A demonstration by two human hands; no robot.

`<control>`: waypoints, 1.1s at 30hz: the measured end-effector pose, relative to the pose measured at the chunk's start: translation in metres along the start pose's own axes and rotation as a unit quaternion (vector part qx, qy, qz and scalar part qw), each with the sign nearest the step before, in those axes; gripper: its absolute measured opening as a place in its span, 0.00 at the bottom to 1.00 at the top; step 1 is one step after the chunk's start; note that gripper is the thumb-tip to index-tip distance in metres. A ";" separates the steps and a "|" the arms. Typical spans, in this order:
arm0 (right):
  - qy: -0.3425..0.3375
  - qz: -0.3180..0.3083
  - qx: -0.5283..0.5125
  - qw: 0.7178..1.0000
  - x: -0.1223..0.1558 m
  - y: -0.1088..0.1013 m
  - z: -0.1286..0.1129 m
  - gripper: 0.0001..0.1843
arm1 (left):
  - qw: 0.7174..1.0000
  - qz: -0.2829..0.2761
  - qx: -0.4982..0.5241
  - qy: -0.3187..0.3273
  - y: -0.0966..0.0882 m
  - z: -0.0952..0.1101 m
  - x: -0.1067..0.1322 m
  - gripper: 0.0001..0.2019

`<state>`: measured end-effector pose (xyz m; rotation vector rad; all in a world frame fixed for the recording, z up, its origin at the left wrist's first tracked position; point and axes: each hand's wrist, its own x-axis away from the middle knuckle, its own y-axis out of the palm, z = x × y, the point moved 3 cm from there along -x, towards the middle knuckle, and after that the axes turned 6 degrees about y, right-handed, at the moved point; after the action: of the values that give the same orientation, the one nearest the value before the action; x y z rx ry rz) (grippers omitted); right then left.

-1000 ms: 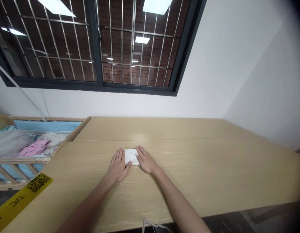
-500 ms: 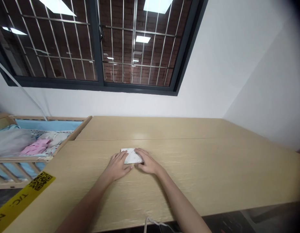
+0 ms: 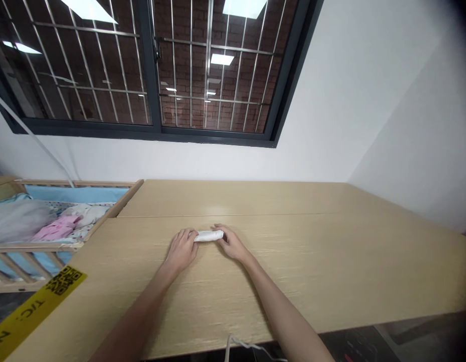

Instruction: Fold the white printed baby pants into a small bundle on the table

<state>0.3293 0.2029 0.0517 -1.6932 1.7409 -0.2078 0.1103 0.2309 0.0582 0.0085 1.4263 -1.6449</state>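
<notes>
Pinching a slim white bundle (image 3: 209, 236) at both ends, left hand (image 3: 181, 248) and right hand (image 3: 230, 243) face each other over the tabletop (image 3: 311, 256). Bundle sits between the two grips, long side running left to right, middle stretch uncovered. Left grip: fingers bent together over the left end, back of hand up; thumb mostly hidden, so its exact contact can't be told. Right grip: closed on the right end, fingers at the far side, thumb at the near side. Bundle is just in front of the seam across the tabletop; whether its underside touches the wood or is slightly raised, can't tell.

Containers: one wooden crib (image 3: 123, 204), left of the tabletop, right beside its edge. Inside: light-blue lining (image 3: 78, 194) along the far side, pink cloth (image 3: 56, 229) crumpled near the middle, white cloth (image 3: 87, 214) to the right of it, big whitish sheer heap (image 3: 17, 220) on the left. Dotted bedding shows under and around these.

Other: yellow strip (image 3: 40, 310) with a QR code across the tabletop's near left corner; white cable (image 3: 240, 344) at the near edge, below the forearms. Barred window (image 3: 217, 137) in the wall behind.
</notes>
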 end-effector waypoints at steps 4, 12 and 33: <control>0.053 0.014 -0.086 0.995 -0.002 -0.005 -0.019 0.19 | 0.997 0.040 0.060 -0.039 -0.016 0.008 -0.001 0.11; 0.168 0.058 -0.265 0.948 -0.004 -0.010 -0.033 0.33 | 0.941 0.040 0.271 -0.201 -0.020 0.035 0.044 0.24; -0.086 -0.175 0.130 0.972 0.037 0.013 -0.111 0.28 | 0.988 0.089 -0.104 -0.068 0.040 0.119 0.108 0.32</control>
<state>0.2592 0.1324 0.1148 -1.7532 1.2225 -0.4173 0.1372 0.0756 0.0076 -0.0920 1.4416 -1.3226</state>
